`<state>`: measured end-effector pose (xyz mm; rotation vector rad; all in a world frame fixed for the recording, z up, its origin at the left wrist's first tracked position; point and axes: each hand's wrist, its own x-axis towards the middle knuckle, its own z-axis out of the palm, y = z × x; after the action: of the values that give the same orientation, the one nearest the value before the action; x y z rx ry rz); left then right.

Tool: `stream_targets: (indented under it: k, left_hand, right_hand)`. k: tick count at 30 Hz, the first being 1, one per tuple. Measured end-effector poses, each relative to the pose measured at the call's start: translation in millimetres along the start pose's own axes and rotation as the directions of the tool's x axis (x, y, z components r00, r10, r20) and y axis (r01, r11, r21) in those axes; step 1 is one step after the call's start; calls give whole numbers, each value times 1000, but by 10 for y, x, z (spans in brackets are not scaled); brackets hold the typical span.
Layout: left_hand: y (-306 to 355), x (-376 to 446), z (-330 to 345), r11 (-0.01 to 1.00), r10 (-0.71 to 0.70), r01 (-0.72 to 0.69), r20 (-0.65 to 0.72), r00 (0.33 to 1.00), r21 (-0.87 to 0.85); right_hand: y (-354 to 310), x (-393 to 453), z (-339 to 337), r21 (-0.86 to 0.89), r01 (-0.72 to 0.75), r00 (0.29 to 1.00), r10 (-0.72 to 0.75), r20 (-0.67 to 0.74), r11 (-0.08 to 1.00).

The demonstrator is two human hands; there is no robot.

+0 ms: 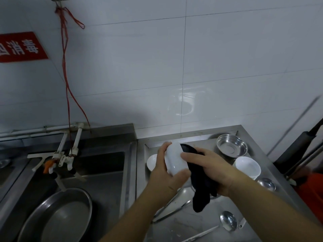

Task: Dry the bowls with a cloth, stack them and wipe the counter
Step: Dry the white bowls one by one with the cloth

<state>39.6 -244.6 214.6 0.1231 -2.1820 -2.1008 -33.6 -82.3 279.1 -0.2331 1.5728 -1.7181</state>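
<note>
White tiled wall point(192, 58) with dark grout lines, glossy, a light reflection near its lower middle. Red sign point(21, 47) with white characters at upper left, tilted. Red string point(65, 55) hangs from a fixture at top down to white pipes point(70, 137) and taps over a stainless sink point(104, 165) at left. Large round metal basin point(57, 215) sits in the sink. Stainless surface point(192, 224) at right, raised back edge against the wall. Dark poles point(300, 149) and something orange at far right. Dim, cool light
</note>
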Motion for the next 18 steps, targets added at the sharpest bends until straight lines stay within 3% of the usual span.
stream_targets:
  k: [5,12,18]
  left_hand:
    - [-25,-45,32,997,-1,-1,24,1000,83]
    - [137,125,-282,987,-157,157,-21,987,23]
    - [192,149,-474,919,-312,343,177,934,-192]
  right_hand:
    - [-33,28,-96,-39,10,999,-8,49,999]
    - [85,47,-269,141,-27,989,6,147,990]
    - [240,34,-334,270,-60,974,-3,227,961]
